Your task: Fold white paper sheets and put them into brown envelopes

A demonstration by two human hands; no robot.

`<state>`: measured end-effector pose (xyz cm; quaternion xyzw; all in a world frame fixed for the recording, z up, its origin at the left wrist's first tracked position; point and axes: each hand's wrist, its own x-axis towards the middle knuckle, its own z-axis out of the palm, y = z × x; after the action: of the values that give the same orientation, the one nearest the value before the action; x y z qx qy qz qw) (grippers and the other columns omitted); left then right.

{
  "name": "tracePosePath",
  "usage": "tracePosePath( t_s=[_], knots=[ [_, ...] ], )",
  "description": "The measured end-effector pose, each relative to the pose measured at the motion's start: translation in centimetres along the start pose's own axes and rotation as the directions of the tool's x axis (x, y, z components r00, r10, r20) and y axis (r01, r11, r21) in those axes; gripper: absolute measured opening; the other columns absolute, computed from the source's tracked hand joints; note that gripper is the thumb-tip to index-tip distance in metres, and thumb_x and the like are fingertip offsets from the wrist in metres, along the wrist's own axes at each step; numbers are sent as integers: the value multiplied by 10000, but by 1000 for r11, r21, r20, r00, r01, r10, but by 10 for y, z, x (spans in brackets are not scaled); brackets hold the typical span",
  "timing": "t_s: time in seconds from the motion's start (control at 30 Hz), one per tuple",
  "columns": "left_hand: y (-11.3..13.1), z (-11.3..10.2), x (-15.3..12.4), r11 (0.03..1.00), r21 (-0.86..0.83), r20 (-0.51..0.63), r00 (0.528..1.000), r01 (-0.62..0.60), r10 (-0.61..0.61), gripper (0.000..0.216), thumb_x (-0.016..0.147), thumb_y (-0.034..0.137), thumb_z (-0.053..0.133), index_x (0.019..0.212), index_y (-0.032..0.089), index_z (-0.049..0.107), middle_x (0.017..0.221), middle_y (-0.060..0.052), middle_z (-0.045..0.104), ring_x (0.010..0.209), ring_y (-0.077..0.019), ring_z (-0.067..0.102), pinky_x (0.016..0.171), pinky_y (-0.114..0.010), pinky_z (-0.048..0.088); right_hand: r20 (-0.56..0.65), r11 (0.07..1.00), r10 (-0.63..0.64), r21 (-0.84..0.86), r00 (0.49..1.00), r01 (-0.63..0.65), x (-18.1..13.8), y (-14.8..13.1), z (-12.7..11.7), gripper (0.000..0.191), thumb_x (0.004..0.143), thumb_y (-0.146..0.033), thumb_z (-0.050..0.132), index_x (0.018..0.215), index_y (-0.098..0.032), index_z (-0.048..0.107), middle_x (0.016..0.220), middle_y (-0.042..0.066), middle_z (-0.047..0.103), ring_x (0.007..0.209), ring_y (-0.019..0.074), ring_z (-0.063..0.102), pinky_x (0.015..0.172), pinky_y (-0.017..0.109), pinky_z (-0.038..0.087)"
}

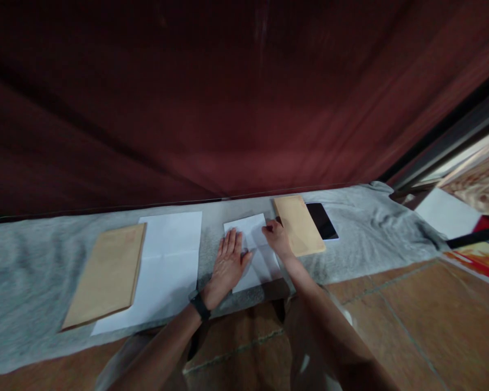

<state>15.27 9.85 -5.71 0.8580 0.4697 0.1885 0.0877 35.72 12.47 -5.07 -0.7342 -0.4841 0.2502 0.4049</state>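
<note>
A folded sheet of white paper (255, 270) lies on the grey cloth between my two hands. My left hand (228, 260), with a dark watch on its wrist, rests flat on the sheet's left side, fingers stretched out. At the sheet's right edge my right hand (276, 237) is closed, its fingers curled against the paper; whether they pinch it or only press on it is hidden. Just right of that hand lie several stacked brown envelopes (303, 228).
A dark-screened phone (323, 221) sits beside the right envelopes. To the left, another pile of brown envelopes (106, 271) overlaps creased white paper (171, 255). Grey cloth (370, 233) covers the narrow surface. A dark red curtain (244, 108) hangs behind; brown floor tiles (415, 320) show in front.
</note>
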Motion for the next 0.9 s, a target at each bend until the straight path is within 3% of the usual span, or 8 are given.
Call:
tracePosePath(
  t_s=[0.13,0.27,0.37,0.47,0.57,0.63,0.77,0.9],
  knots=[
    [-19,-2,18,884,-418,-38,968,210,-248,735,954,382,540,1592,150,260,1641,-182,333,1513,-307,333,1191,-484,373,59,979,26,200,998,-37,2,-4,-2,149,798,-360,587,764,-216,606,669,-21,628,641,163,602,596,252,464],
    [-35,-24,34,422,-851,96,883,312,-459,706,878,333,619,1524,184,376,1350,-127,663,1178,-249,665,1003,-411,529,172,783,106,592,979,-188,-4,-18,-6,264,724,-432,698,839,-216,600,710,-22,663,624,159,611,573,251,464],
    [-37,-49,39,120,-916,289,838,382,-462,587,757,361,757,1275,117,627,1098,-120,760,930,-240,724,851,-361,556,207,606,100,763,973,-224,-6,-33,-11,308,673,-410,788,833,-226,599,750,-17,685,667,162,619,617,259,483],
    [-28,-70,41,-12,-925,354,849,380,-392,492,650,365,859,1047,104,731,986,-115,781,845,-233,719,813,-339,536,232,509,43,832,972,-221,-6,-46,-17,296,643,-350,833,798,-234,610,754,-35,682,683,150,607,658,254,478],
    [-16,-82,44,7,-954,274,879,300,-390,472,632,369,883,1017,131,752,978,-92,787,845,-227,712,818,-334,522,224,467,-5,863,975,-196,-5,-56,-23,256,647,-308,826,791,-240,625,747,-47,670,697,151,596,689,260,469],
    [-11,-87,47,85,-966,189,893,243,-408,399,668,367,858,986,149,754,963,-72,785,851,-217,705,822,-329,518,181,461,-38,876,983,-143,-5,-63,-26,211,667,-296,803,781,-244,633,751,-46,664,722,159,597,730,274,469],
    [-10,-100,48,469,-883,-176,904,30,-389,140,767,291,753,861,189,737,920,-35,764,891,-205,687,857,-332,508,14,491,-182,868,983,79,-8,-76,-37,118,704,-263,759,748,-249,650,869,-14,701,918,194,631,877,308,456],
    [-14,-111,41,794,-573,-493,859,-201,-138,89,823,184,659,875,219,722,1026,-34,757,1010,-222,666,965,-395,477,-60,525,-304,822,951,220,-12,-79,-48,118,728,-228,757,723,-247,640,1154,12,710,1145,227,597,954,328,435]
  ],
)
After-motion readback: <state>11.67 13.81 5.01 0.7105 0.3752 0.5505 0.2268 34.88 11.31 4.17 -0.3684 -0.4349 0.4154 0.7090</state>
